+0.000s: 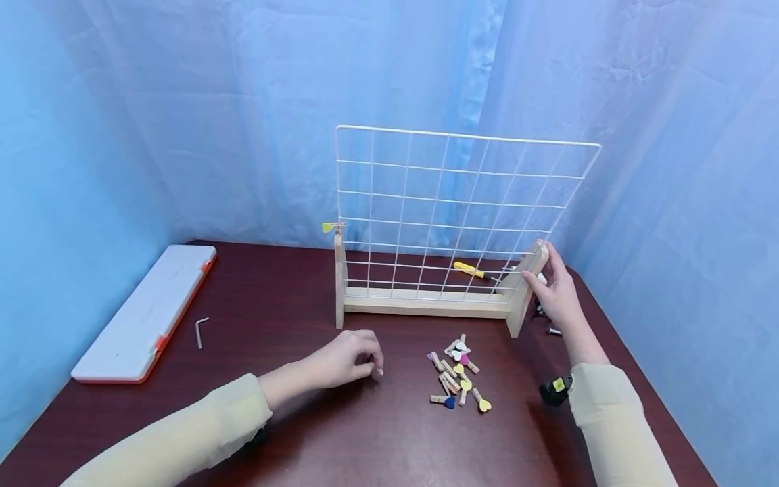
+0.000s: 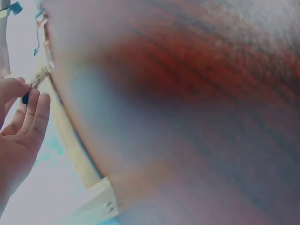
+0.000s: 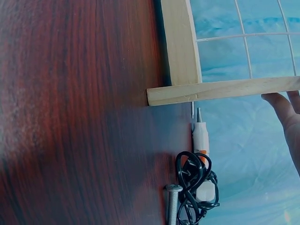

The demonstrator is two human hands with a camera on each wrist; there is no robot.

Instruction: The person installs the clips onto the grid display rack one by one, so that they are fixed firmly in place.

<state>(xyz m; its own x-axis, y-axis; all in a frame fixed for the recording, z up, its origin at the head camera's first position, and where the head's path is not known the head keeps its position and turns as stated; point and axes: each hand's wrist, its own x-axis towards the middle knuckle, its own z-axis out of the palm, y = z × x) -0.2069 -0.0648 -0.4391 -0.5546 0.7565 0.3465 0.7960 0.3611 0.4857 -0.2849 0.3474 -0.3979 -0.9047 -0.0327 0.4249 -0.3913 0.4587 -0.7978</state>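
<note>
My right hand [image 1: 556, 287] grips the right wooden upright [image 1: 527, 291] of a stand that holds a white wire grid [image 1: 450, 203]. In the right wrist view its thumb lies along the edge of that upright. My left hand [image 1: 347, 358] is low over the table, in front of the stand's base bar [image 1: 426, 304]. Between its thumb and fingertips it pinches a small wooden clothespin [image 2: 40, 76] with a dark end. Right of this hand lies a loose pile of clothespins [image 1: 450, 382] with coloured hearts. A yellow-heart clothespin [image 1: 331, 227] sits atop the left upright [image 1: 339, 284].
A white case with orange edging [image 1: 146, 314] lies at the left, with a hex key [image 1: 199, 331] beside it. Behind the grid lies a yellow screwdriver [image 1: 468, 269]. A bolt [image 3: 173, 201], a coiled black cord [image 3: 190, 183] and a white metal-tipped tool [image 3: 200, 136] are right of the stand.
</note>
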